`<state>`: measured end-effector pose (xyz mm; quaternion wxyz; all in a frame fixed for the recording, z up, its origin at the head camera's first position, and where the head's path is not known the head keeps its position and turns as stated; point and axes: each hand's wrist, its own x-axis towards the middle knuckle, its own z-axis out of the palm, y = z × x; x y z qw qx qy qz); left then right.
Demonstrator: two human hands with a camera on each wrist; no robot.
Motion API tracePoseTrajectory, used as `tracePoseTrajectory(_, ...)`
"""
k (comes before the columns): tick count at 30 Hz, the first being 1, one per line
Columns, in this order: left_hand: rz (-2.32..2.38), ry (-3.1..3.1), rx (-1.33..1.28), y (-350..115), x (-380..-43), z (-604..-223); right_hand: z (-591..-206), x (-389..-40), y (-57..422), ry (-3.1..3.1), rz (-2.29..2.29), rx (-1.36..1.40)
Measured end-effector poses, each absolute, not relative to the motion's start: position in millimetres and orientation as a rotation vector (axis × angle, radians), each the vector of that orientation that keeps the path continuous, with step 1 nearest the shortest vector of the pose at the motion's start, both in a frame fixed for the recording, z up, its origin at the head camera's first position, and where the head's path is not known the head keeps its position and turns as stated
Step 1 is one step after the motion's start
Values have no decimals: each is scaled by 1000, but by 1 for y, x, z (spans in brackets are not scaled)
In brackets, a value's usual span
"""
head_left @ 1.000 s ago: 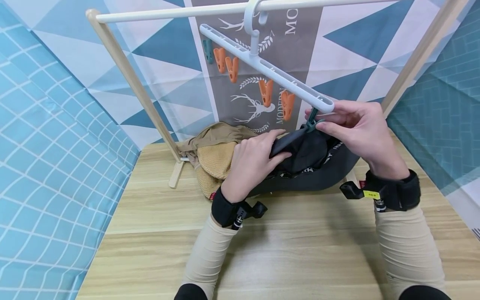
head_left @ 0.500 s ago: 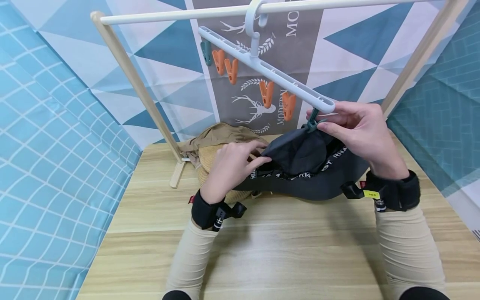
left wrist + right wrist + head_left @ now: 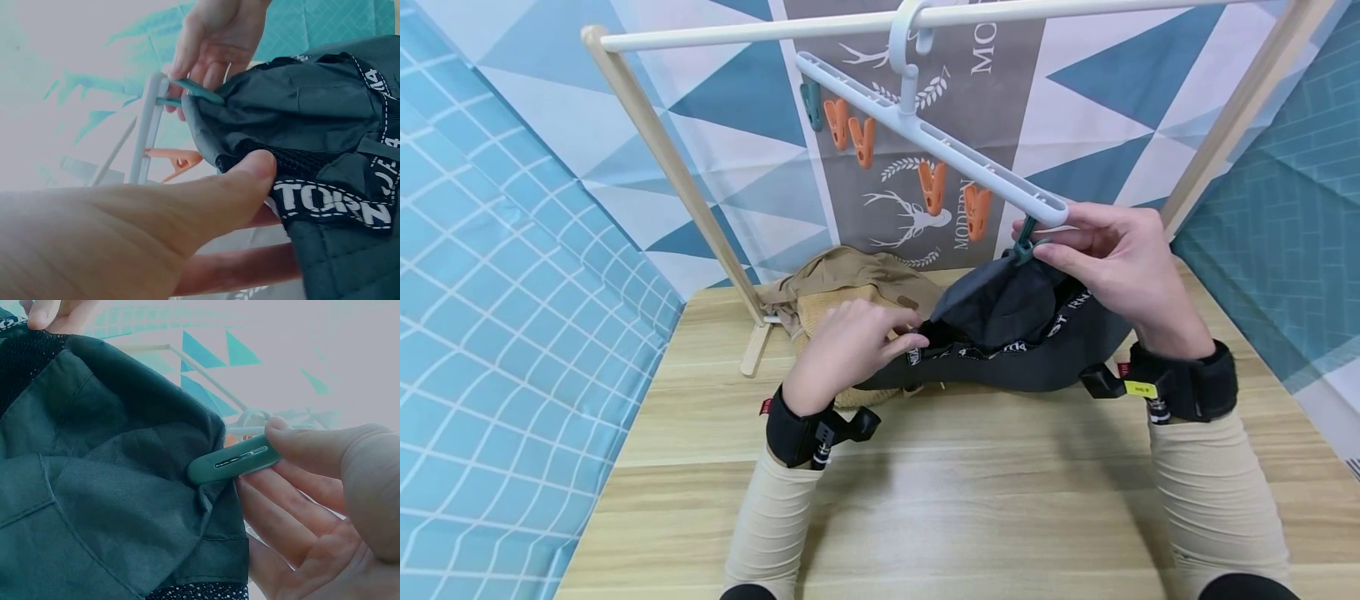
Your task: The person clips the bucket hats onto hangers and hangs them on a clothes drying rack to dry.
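A dark hat point(image 3: 1007, 304) with printed white-lettered tape and mesh inside hangs from a green clothespin point(image 3: 206, 470) at the near end of the white hanger point(image 3: 970, 158). My right hand point(image 3: 1120, 267) pinches the clothespin between thumb and fingers, and its jaws bite the hat's fabric edge. On the other side, my left hand point(image 3: 850, 350) pinches the taped edge of the hat, thumb point(image 3: 250, 172) on the inside and fingers behind it. The hat's lower part droops close over the table.
Several orange clothespins point(image 3: 932, 187) and another green clothespin point(image 3: 811, 104) dangle along the hanger, which hooks over a wooden rack's top bar point(image 3: 700, 35). Behind my left hand lies a tan knit item point(image 3: 842, 304) with brown cloth point(image 3: 880, 271). Rack legs point(image 3: 662, 158) frame both sides.
My left hand has slid left and down along the hat's edge, and more of the inner tape shows. My right hand stays at the green clothespin.
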<state>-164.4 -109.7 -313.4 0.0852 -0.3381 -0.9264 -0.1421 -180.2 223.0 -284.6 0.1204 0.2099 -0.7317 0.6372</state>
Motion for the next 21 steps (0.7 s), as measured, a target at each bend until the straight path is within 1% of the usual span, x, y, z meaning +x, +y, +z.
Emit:
tracePoseTrajectory(12, -313, -2848, -1040, -104, -148, -310, -283, -186, 223, -2154, 1767, 593)
tracePoseTrajectory(17, -272, -2844, -1121, -101, -146, -311, -281, -186, 220, -2230, 1658, 559)
tracePoseTrajectory(21, -265, -2842, -1197, -97, -144, -311, -280, -187, 218, -2224, 1690, 578)
